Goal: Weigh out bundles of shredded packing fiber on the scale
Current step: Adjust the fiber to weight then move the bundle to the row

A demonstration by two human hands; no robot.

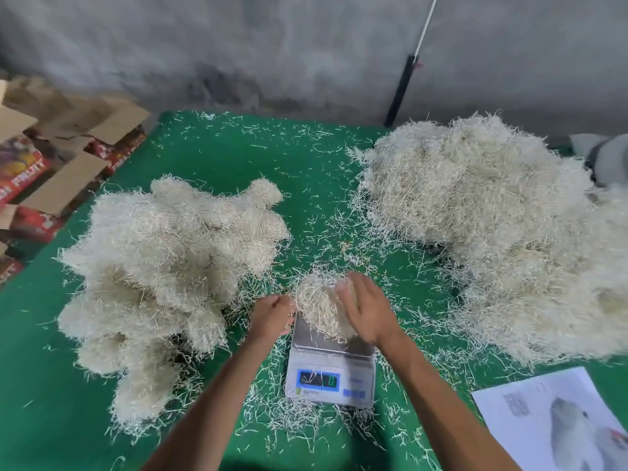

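A small bundle (323,309) of shredded fiber sits on the pan of the scale (331,363), near the front middle of the green table (221,158). The bundle overhangs the far edge of the pan.

Right hand (365,311): fingers straight and spread, lying against the right side of the bundle, not curled round it. Left hand (272,314): at the bundle's left edge, fingers curled inward; it seems to pinch a few strands there, but the fingertips are hidden, so this cannot be confirmed.

Sorted clumps (163,266) lie in a heap on the left; the loose stock pile (492,232) lies on the right. Stray strands litter the table all round the scale. A printed sheet (550,419) lies at front right; cardboard boxes (51,171) stand off the table's left edge.

Risks, as judged from this view:
- Any hand contact with the bundle loads or lifts the pan, so a reading taken now would likely be false.
- The overhanging strands may touch the littered table and carry part of the weight, giving a low reading.
- Strands lie across the display (317,380); the digits are already hard to read and could be misread.
- Loose fiber banked against the scale's base could wedge under the pan edge and disturb the zero.
- Pulling strands from the left may drag the whole bundle off the pan.
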